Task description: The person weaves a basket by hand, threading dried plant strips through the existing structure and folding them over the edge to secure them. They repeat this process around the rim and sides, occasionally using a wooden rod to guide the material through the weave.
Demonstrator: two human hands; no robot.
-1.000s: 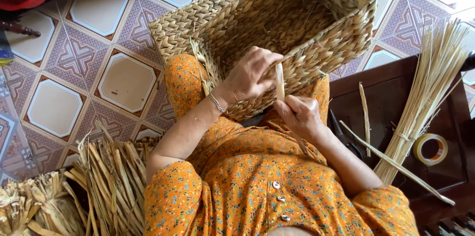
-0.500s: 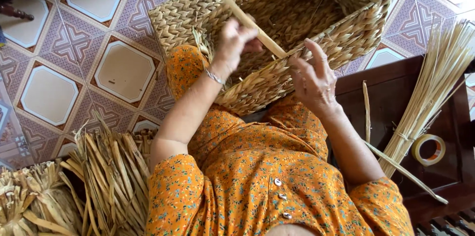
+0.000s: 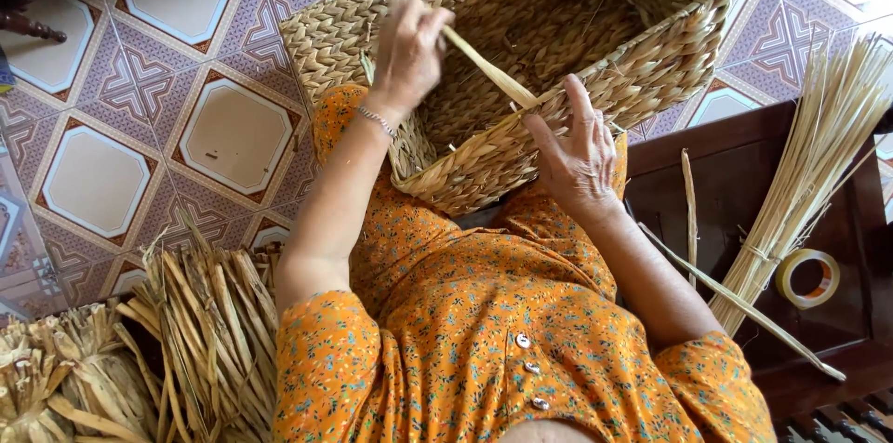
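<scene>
Pinching a flat pale straw strand (image 3: 488, 73), the left hand (image 3: 406, 51) is drawing it up and away from the rectangular woven straw basket (image 3: 595, 99) lying tilted on the lap (its open side is facing upward); the right hand (image 3: 579, 157) is pressing the basket's near rim, fingers spread flat, its grip closing on nothing. A bundle of dried reeds (image 3: 195, 341) is lying on the tiled floor (image 3: 112, 127), and a roll of clear tape (image 3: 807, 277) is sitting on the dark wooden surface (image 3: 744, 173).
</scene>
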